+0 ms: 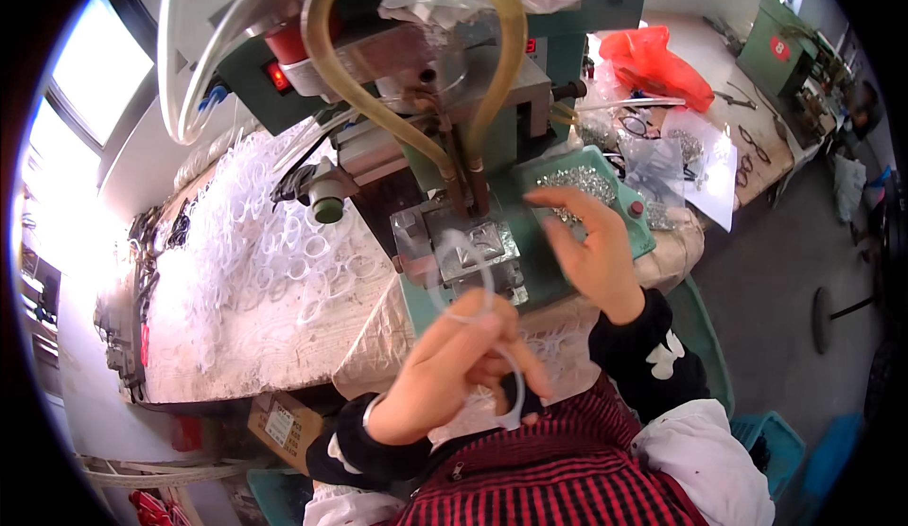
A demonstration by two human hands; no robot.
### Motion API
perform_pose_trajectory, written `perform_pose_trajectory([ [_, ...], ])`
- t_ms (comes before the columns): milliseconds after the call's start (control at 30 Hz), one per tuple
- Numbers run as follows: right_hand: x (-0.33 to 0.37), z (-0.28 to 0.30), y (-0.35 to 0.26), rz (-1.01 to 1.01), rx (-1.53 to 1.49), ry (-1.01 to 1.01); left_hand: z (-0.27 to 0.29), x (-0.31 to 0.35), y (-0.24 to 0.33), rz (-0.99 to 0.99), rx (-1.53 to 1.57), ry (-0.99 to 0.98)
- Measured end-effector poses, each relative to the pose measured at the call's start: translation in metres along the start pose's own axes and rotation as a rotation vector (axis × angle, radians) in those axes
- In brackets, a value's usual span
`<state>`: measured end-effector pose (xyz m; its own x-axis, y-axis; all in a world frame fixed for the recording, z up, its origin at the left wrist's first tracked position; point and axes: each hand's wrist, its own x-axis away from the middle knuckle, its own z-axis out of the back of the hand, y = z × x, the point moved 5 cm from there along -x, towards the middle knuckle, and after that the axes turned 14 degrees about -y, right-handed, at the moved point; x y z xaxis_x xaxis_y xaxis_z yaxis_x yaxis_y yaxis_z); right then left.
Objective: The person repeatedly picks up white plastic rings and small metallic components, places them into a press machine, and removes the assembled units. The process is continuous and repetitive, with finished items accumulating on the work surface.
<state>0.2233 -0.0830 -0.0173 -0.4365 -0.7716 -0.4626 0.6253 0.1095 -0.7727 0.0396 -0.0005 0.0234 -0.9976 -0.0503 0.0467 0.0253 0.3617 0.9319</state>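
Observation:
My left hand point(454, 360) is closed around a translucent whitish eyeglass frame point(489, 285). One rim of the frame stands up in front of the machine's metal fixture point(478, 245), and its other end curves down past my fingers. My right hand point(601, 252) is at the near left side of a green tray point(645, 240) with small shiny metal parts point(577, 188) in it. Its thumb and index finger are apart, and I see nothing between them. Above the fixture, two copper-coloured rods point(463, 181) point down from the machine.
A big heap of clear frames point(246, 214) covers the table's left part. The green machine point(596, 53) with a looped yellow hose point(511, 34) stands ahead. Right of it are a red plastic bag point(653, 62), clear bags point(653, 162) and dark glasses frames point(752, 148). A cardboard box point(284, 427) sits below the table.

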Motion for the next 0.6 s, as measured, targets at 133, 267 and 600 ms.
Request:
perform_pose_trajectory([
  [133, 0.033, 0.016, 0.073, -0.168, 0.279, 0.008, -0.008, -0.027, -0.031, 0.196, 0.323, -0.021],
  [267, 0.032, 0.045, 0.056, -0.084, 0.365, 0.224, -0.007, -0.031, -0.037, 0.153, 0.360, 0.016],
  [600, 0.026, 0.012, 0.058, -0.159, 0.626, 0.033, 0.000, -0.029, -0.042, 0.146, 0.376, -0.038],
])
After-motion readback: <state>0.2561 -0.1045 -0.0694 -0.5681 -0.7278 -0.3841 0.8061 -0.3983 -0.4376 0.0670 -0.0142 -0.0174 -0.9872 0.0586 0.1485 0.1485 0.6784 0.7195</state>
